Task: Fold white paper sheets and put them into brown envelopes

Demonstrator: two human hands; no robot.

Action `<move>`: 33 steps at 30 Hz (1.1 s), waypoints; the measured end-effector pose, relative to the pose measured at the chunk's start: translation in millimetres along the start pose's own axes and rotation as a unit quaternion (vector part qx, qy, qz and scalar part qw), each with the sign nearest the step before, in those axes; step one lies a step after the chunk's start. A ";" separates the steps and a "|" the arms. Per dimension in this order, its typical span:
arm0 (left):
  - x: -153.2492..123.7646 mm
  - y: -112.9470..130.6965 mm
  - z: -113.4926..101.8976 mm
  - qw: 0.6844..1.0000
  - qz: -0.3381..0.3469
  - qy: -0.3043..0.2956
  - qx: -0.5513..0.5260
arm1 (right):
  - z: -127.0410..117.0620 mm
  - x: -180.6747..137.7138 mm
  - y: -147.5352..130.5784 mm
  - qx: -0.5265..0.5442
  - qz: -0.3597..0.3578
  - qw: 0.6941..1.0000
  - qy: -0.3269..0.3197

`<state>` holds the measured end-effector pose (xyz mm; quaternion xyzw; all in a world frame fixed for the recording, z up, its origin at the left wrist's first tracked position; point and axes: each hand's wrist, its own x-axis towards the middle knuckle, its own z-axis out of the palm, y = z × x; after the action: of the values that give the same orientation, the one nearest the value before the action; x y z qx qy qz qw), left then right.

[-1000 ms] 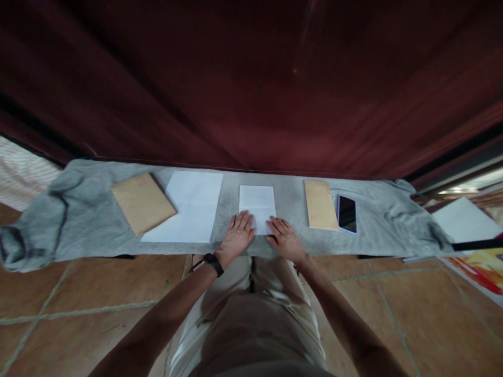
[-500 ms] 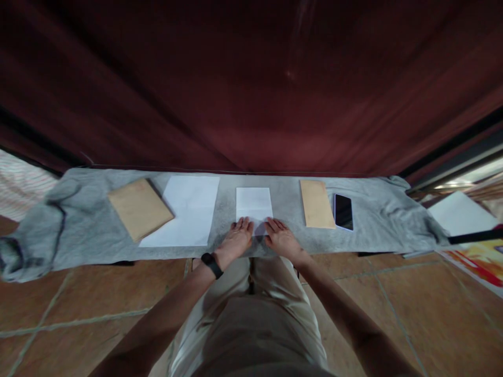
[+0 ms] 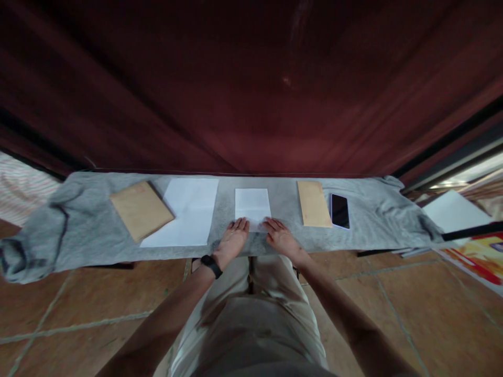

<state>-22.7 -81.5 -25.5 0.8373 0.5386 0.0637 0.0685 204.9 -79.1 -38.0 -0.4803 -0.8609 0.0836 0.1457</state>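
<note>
A small folded white paper (image 3: 252,205) lies in the middle of a grey cloth (image 3: 365,220) spread over a low bench. My left hand (image 3: 232,241), with a black watch on the wrist, rests flat at the paper's near left corner, fingers stretched out. My right hand (image 3: 280,237) lies flat at the near right corner, fingers also extended. Both sets of fingertips touch the paper's near edge. Neither hand grips anything.
Left of the paper lie a larger white sheet (image 3: 188,210) and a brown envelope (image 3: 141,209). To the right are a narrow brown envelope (image 3: 313,211) and a dark phone (image 3: 340,210). A dark red curtain hangs behind. More white paper (image 3: 451,212) sits far right.
Both hands have slid back toward me along the folded paper, from covering its lower part to resting at its near edge. The paper looks slightly shorter.
</note>
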 end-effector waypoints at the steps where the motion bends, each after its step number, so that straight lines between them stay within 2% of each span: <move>1: -1.3 -2.3 -1.0 1.000 0.004 0.013 -0.018 | 2.2 -1.6 2.0 0.015 0.004 1.000 0.013; 8: -23.7 -9.5 -14.0 0.997 0.027 0.039 -0.056 | 9.4 -12.4 15.5 0.144 0.016 0.987 0.065; 14: -39.1 -28.7 1.5 0.983 0.013 0.084 -0.165 | 10.4 -20.1 18.4 0.199 0.020 0.976 0.082; 17: -37.5 -41.8 9.9 0.966 -0.015 0.116 -0.230 | 10.9 -19.7 16.7 0.214 0.030 0.972 0.097; 20: -33.7 -48.9 12.2 0.954 -0.024 0.124 -0.272 | 11.3 -18.6 15.6 0.218 0.039 0.970 0.100; 28: -28.4 -51.2 11.3 0.936 -0.021 0.138 -0.322 | 11.8 -18.8 17.6 0.189 0.034 0.978 0.084; 33: -23.3 -51.7 12.2 0.926 -0.057 0.165 -0.335 | 10.5 -12.3 18.6 0.194 0.058 0.975 0.088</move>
<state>-76.3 -82.0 -47.7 0.7113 0.5365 0.3737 0.2582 222.4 -79.8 -55.2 -0.4978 -0.7824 0.2153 0.3062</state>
